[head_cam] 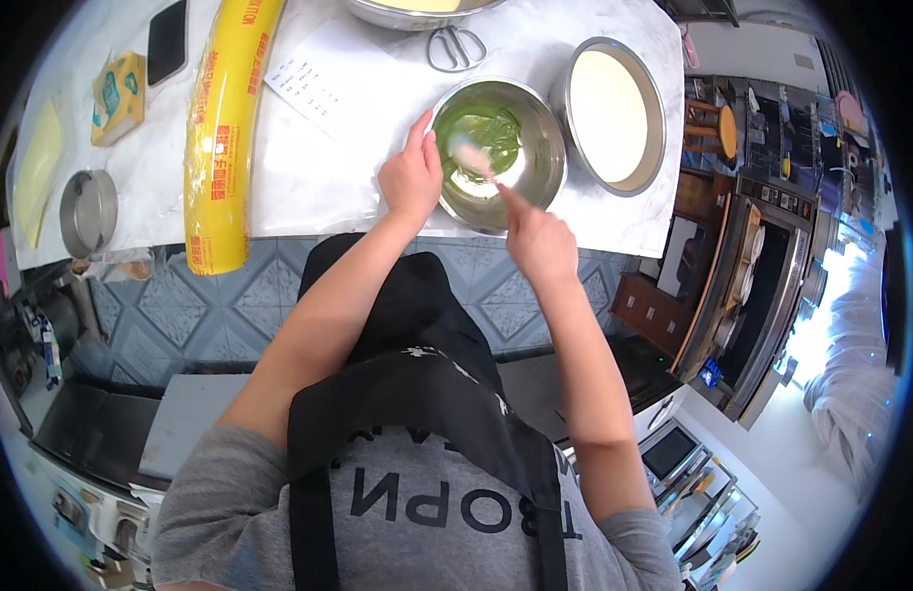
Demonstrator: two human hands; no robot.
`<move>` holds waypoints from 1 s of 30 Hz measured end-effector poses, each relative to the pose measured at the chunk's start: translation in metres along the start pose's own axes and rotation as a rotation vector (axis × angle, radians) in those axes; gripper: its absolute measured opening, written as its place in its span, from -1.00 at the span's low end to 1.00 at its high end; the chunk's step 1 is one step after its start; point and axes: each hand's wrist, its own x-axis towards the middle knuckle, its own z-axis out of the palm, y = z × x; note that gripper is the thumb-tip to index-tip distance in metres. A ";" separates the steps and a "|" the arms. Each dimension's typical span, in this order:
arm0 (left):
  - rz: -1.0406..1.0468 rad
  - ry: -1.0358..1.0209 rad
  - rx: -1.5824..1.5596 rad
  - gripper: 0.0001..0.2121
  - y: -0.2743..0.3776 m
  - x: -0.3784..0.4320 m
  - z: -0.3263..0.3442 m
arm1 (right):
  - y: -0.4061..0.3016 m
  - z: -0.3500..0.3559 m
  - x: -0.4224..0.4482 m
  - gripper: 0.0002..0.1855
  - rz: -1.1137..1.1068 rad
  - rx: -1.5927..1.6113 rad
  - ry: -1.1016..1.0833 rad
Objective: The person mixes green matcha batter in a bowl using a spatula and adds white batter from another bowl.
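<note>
A steel mixing bowl (pixel 534 173) stands at the table's front edge, with smooth green batter (pixel 493 133) spread over its bottom and far left wall. My left hand (pixel 412 181) holds the bowl's left rim, thumb and fingers pointing away from me. In my right hand (pixel 543 240) is the handle of a spatula (pixel 471 156). The spatula's pale head is blurred by motion and lies over the green batter. Just right of the bowl, apart from my hands, sits a round metal cake pan (pixel 657 140) of cream-coloured batter (pixel 608 114).
Behind the bowl lie a looped metal tool (pixel 456 50) and another steel bowl (pixel 427 20) with pale yellow contents. Leftward are a written paper sheet (pixel 316 81), a yellow wrapped roll (pixel 223 148) overhanging the front edge, a phone (pixel 167 41), a tissue pack (pixel 120 100) and a metal ring (pixel 88 214).
</note>
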 end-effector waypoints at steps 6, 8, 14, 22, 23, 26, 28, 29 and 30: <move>-0.009 -0.016 0.000 -0.71 -0.002 -0.002 -0.004 | 0.007 -0.023 0.001 -0.51 0.009 -0.003 -0.018; -0.013 -0.049 0.005 -0.70 0.004 0.001 -0.001 | -0.003 -0.011 0.013 -0.42 0.064 -0.015 -0.040; 0.015 -0.016 0.002 -0.68 -0.006 0.002 -0.007 | 0.015 -0.044 -0.011 -0.51 -0.043 -0.048 -0.057; -0.019 -0.054 0.026 -0.68 -0.005 0.003 -0.008 | 0.028 -0.031 -0.015 -0.63 -0.137 0.005 -0.036; -0.024 -0.056 0.029 -0.68 -0.005 0.003 -0.010 | 0.037 -0.035 -0.015 -0.63 -0.149 0.025 -0.037; -0.038 -0.076 0.023 -0.68 0.004 0.001 -0.008 | 0.034 -0.015 0.006 -0.60 -0.018 0.056 0.057; -0.025 -0.048 0.037 -0.68 0.002 0.000 -0.004 | 0.010 0.001 0.006 -0.58 0.032 0.009 0.032; -0.019 -0.033 0.044 -0.68 0.000 0.000 -0.003 | 0.003 0.004 -0.008 -0.60 -0.023 0.005 0.012; -0.018 -0.027 0.036 -0.68 -0.002 0.002 -0.004 | 0.004 -0.001 -0.023 -0.60 -0.067 0.052 0.004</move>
